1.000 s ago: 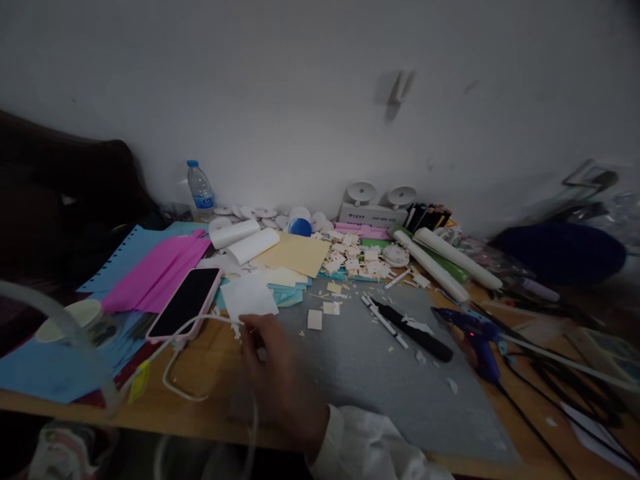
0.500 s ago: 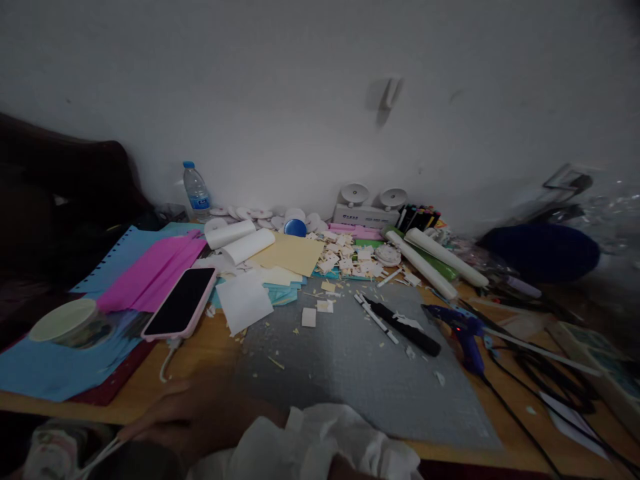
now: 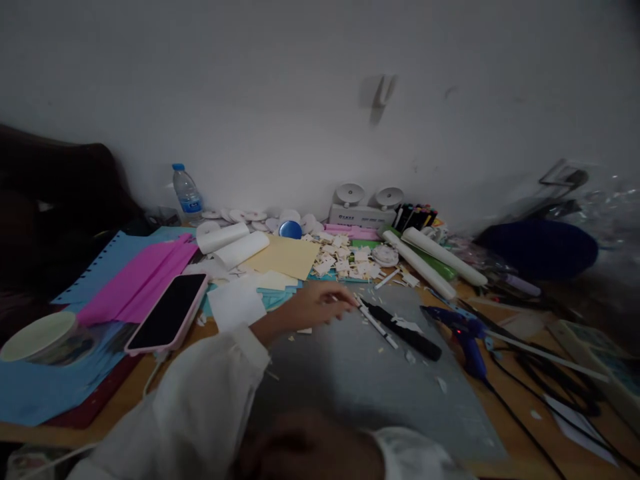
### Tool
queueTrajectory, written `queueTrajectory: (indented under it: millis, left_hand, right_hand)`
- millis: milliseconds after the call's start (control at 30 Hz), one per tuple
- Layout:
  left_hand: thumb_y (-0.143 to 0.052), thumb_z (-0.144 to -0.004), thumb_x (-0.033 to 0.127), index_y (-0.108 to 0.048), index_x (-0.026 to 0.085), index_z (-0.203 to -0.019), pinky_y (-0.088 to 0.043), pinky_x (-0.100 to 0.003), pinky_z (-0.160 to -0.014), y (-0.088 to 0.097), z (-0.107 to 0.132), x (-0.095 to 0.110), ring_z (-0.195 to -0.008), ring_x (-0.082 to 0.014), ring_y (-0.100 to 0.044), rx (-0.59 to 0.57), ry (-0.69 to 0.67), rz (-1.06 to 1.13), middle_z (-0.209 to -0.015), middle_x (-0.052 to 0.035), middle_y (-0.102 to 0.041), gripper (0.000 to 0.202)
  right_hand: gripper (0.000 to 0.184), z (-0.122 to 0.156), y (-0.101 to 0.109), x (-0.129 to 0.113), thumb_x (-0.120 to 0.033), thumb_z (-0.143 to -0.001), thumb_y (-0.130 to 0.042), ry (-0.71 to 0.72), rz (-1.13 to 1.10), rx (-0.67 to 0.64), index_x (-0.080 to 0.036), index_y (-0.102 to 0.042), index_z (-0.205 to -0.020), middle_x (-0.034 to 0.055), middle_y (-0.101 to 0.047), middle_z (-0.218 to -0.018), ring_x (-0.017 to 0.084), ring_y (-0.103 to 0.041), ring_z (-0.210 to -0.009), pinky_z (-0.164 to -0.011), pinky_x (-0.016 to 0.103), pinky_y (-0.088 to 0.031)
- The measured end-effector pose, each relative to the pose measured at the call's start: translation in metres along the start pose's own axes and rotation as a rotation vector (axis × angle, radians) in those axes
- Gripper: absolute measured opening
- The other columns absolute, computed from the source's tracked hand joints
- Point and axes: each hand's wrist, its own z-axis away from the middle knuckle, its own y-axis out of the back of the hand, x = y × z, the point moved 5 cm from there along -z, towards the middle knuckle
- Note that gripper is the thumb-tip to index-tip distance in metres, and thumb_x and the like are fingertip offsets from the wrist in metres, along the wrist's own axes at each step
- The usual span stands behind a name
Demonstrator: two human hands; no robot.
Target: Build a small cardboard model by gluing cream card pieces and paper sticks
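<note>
My left hand (image 3: 317, 305) reaches over the grey mat (image 3: 420, 407), its fingers loosely bent and apart. Its fingertips are at the upper end of a slim white pen-like tool (image 3: 380, 329); whether they touch it I cannot tell. Beside that tool lies a black, flat-handled tool (image 3: 417, 339) with a white scrap on it. Under the left hand, a small pale square piece (image 3: 304, 331) is mostly covered. My right hand (image 3: 310, 443) is a dark blur at the bottom edge, its fingers not readable.
Small cream cut pieces (image 3: 345, 257) are heaped behind the mat. A blue glue gun (image 3: 465, 333) with a lit red light and cord lies right. White rolls (image 3: 425, 263) lie behind it. At left are a phone (image 3: 173, 310), a paper cup (image 3: 47, 340) and pink paper (image 3: 130, 283).
My left arm has come in from the lower left, and its hand now reaches over the mat to the white tool. The right hand has moved from the lower left to bottom centre.
</note>
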Motion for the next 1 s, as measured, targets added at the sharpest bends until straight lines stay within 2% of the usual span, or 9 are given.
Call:
queueTrajectory:
  millis: [67,167,233,333,433,567,733,800,1000]
  left_hand:
    - [-0.057,-0.081,0.027,-0.069,0.016,-0.09,-0.051,-0.024,-0.065,0.023,0.005,-0.041,-0.078,-0.017,-0.063,0.213,0.024,-0.064,-0.087,-0.0062,-0.07,0.019]
    - [-0.057,-0.082,0.03,-0.068,0.015,-0.089,-0.049,-0.026,-0.065,0.036,0.019,-0.085,-0.076,-0.0185,-0.061,0.362,0.048,-0.109,-0.082,-0.0059,-0.068,0.02]
    - [-0.054,-0.084,0.028,-0.067,0.015,-0.092,-0.048,-0.026,-0.066,0.038,0.027,-0.099,-0.074,-0.0179,-0.061,0.41,0.057,-0.123,-0.081,-0.0049,-0.067,0.02]
    - [-0.051,-0.088,0.028,-0.066,0.015,-0.095,-0.046,-0.025,-0.064,0.037,0.033,-0.104,-0.07,-0.016,-0.059,0.432,0.048,-0.139,-0.078,-0.0027,-0.064,0.021]
    - [-0.049,-0.09,0.029,-0.065,0.016,-0.097,-0.044,-0.024,-0.063,0.034,0.033,-0.101,-0.07,-0.015,-0.057,0.437,0.036,-0.149,-0.08,-0.0026,-0.063,0.021]
    - [-0.05,-0.091,0.027,-0.065,0.018,-0.097,-0.045,-0.026,-0.069,0.029,0.033,-0.093,-0.076,-0.0154,-0.057,0.441,-0.023,-0.202,-0.088,-0.0042,-0.061,0.018]
    - [-0.056,-0.09,0.026,-0.06,0.02,-0.112,-0.046,-0.029,-0.083,0.022,0.041,-0.083,-0.094,-0.0181,-0.057,0.369,-0.112,-0.174,-0.103,-0.0066,-0.059,0.022]
    - [-0.061,-0.088,0.028,-0.057,0.021,-0.116,-0.047,-0.029,-0.082,0.018,0.044,-0.081,-0.092,-0.0176,-0.057,0.298,-0.097,-0.108,-0.104,-0.0062,-0.06,0.029]
    - [-0.061,-0.088,0.022,-0.064,0.018,-0.09,-0.046,-0.026,-0.074,0.012,0.046,-0.073,-0.08,-0.0149,-0.059,0.203,-0.097,-0.085,-0.084,-0.0028,-0.063,0.006]
  right_hand:
    - [0.019,0.02,0.055,-0.01,-0.025,-0.091,-0.052,0.054,0.206,0.283,-0.017,-0.069,-0.092,0.0017,-0.068,-0.082,0.014,-0.064,-0.075,-0.065,0.024,-0.05]
    - [0.018,0.035,0.138,-0.028,-0.021,-0.09,-0.048,0.173,0.742,0.784,-0.019,-0.066,-0.091,0.003,-0.067,-0.081,0.014,-0.061,-0.07,-0.065,0.025,-0.049]
    - [0.016,0.027,0.175,-0.022,-0.022,-0.088,-0.05,0.174,0.844,0.863,-0.017,-0.064,-0.094,0.0067,-0.065,-0.086,0.016,-0.059,-0.07,-0.067,0.03,-0.049]
    - [0.013,0.01,0.202,-0.002,-0.021,-0.085,-0.055,0.153,0.921,0.882,-0.016,-0.063,-0.094,0.0105,-0.062,-0.094,0.022,-0.059,-0.082,-0.078,0.037,-0.048]
    - [0.008,0.003,0.208,0.013,-0.021,-0.086,-0.055,0.133,0.959,0.863,-0.019,-0.062,-0.089,0.0095,-0.061,-0.091,0.024,-0.058,-0.088,-0.082,0.04,-0.047]
    - [0.009,0.01,0.203,0.011,-0.023,-0.091,-0.051,0.12,0.939,0.853,-0.019,-0.058,-0.087,0.0086,-0.06,-0.09,0.022,-0.057,-0.085,-0.079,0.036,-0.047]
    - [0.006,0.02,0.18,0.0,-0.023,-0.091,-0.053,0.135,0.795,0.785,-0.02,-0.058,-0.091,0.0021,-0.06,-0.079,0.014,-0.057,-0.067,-0.062,0.025,-0.046]
    - [0.004,0.019,0.167,-0.004,-0.018,-0.088,-0.054,0.162,0.733,0.721,-0.02,-0.058,-0.089,0.0006,-0.059,-0.077,0.013,-0.057,-0.066,-0.061,0.023,-0.046]
    - [0.012,0.017,0.151,-0.01,-0.009,-0.08,-0.056,0.199,0.641,0.664,-0.02,-0.059,-0.084,-0.0017,-0.057,-0.073,0.011,-0.055,-0.062,-0.057,0.021,-0.045]
